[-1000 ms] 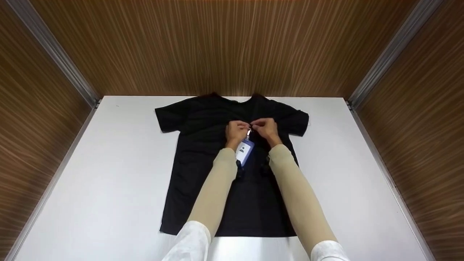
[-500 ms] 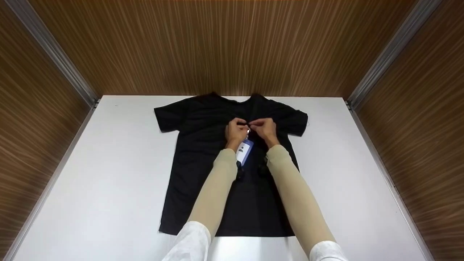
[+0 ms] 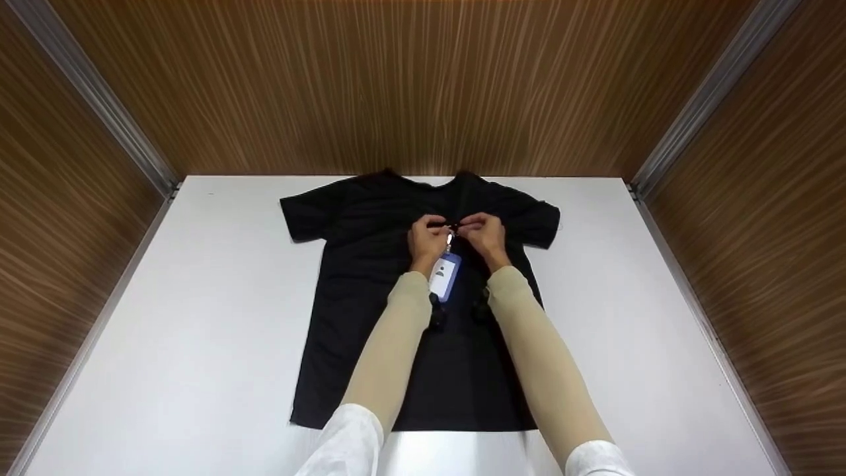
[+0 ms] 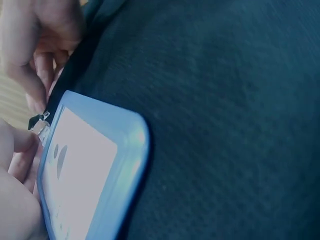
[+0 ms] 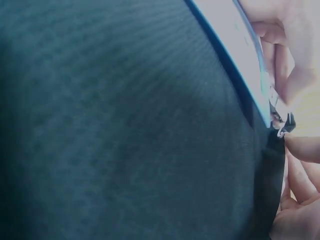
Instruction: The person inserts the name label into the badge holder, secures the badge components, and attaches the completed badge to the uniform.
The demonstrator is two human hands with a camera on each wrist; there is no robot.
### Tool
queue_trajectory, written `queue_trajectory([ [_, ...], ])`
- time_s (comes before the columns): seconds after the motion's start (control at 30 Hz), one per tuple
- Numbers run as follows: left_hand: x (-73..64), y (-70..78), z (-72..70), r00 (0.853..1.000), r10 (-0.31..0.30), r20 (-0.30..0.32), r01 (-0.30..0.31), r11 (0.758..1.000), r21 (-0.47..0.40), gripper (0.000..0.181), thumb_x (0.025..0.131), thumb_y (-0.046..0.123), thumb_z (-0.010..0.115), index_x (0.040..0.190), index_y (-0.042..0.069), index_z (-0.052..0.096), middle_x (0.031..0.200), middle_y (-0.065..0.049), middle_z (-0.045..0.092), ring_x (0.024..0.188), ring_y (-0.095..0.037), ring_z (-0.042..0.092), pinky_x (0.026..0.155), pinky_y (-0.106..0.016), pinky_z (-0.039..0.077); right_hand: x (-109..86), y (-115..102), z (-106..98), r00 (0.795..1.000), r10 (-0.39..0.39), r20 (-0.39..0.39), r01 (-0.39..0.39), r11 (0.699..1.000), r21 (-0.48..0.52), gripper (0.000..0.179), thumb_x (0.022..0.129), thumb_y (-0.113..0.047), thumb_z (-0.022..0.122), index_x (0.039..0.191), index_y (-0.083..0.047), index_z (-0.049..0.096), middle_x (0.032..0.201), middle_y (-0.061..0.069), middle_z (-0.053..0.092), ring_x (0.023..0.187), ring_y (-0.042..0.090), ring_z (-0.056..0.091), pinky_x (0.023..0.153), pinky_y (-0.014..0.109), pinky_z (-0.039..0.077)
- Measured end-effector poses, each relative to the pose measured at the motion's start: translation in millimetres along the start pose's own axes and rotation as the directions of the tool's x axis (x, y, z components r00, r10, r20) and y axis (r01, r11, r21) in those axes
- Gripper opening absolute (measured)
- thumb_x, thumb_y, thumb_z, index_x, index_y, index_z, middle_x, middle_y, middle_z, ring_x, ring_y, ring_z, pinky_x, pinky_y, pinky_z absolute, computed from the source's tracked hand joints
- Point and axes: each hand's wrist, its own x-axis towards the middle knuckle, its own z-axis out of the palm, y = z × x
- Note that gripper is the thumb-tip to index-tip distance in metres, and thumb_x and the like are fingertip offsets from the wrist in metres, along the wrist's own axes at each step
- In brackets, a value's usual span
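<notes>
Two sleeved forearms reach out over the white bench [image 3: 198, 330], across a black T-shirt [image 3: 370, 264] that lies flat, hem toward the person and collar toward the wooden back wall [image 3: 423, 86]. Between the wrists a blue-edged badge holder [image 3: 445, 276] rests on the cloth at the chest, its white card facing up; at its far end sits a small metal clip [image 3: 451, 239]. The left hand [image 3: 426, 241] has its fingers curled in, pinching the clip end of the badge, and the left wrist view shows a fingertip [image 4: 22, 140] pressed right at the clip. The right hand [image 3: 486, 238] is curled likewise, its fingertips meeting the left ones at the clip, where they nip a dark fold of the shirt [image 5: 277, 150]; in the right wrist view the metal clip [image 5: 280, 125] sits just at the top of that fold.

Compared with a second ago, very little has changed: both hands stay closed at the same spot on the chest, drawn a shade closer together, and the badge lies a touch straighter under the left wrist. Shirt and sleeves lie as they did.
</notes>
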Motion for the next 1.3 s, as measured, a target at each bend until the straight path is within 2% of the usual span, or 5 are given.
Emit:
queue_trajectory([
  [0.2,-0.7,1.1,-0.1,1.000,0.007,-0.017,-0.008,0.999,-0.035,0.020,0.090,0.004,0.074,0.110,0.007,0.076,0.101,-0.012,0.081,0.095,-0.019,0.079,0.080,-0.030,0.062,0.5,1,1,1.000,0.023,-0.013,-0.022,0.997,0.075,0.022,0.081,-0.003,0.080,0.097,0.000,0.065,0.094,0.015,0.080,0.063,-0.011,0.058,0.066,0.009,0.047],
  [0.5,2.6,-1.8,1.5,0.996,0.093,0.016,-0.091,0.993,-0.078,0.027,0.091,0.000,0.070,0.118,0.002,0.075,0.101,-0.016,0.080,0.096,-0.023,0.079,0.080,-0.029,0.062,2.6,8,-2,0.995,-0.030,0.092,0.004,0.963,0.269,0.022,0.086,0.008,0.073,0.102,0.006,0.059,0.088,0.010,0.078,0.083,0.009,0.071,0.071,0.012,0.050],
  [0.73,1.8,-8.8,1.2,0.982,0.172,0.079,-0.166,0.983,-0.074,0.021,0.094,-0.001,0.069,0.112,-0.001,0.078,0.106,-0.017,0.079,0.097,-0.026,0.078,0.080,-0.028,0.062,2.6,13,-5,0.983,-0.042,0.179,-0.033,0.918,0.396,0.028,0.087,0.017,0.063,0.112,0.010,0.054,0.091,0.007,0.078,0.083,0.003,0.068,0.075,0.013,0.051],
  [0.97,4.1,-11.1,1.6,0.991,0.106,0.077,-0.092,0.981,-0.170,0.014,0.095,-0.003,0.067,0.104,-0.006,0.077,0.100,-0.021,0.079,0.082,-0.025,0.078,0.067,-0.023,0.061,2.4,12,-7,0.982,-0.048,0.184,-0.023,0.929,0.368,0.025,0.086,0.018,0.065,0.110,0.014,0.059,0.088,0.004,0.076,0.086,0.009,0.071,0.073,0.013,0.053],
  [1.3,2.1,-10.2,0.0,0.985,0.078,0.153,-0.041,0.972,-0.230,0.014,0.096,-0.007,0.063,0.106,-0.009,0.074,0.100,-0.026,0.077,0.078,-0.021,0.075,0.066,-0.025,0.062,3.7,7,-9,0.978,-0.102,0.182,0.076,0.987,0.143,0.018,0.087,0.016,0.067,0.105,0.015,0.067,0.084,0.005,0.071,0.078,0.006,0.064,0.067,0.013,0.049],
])
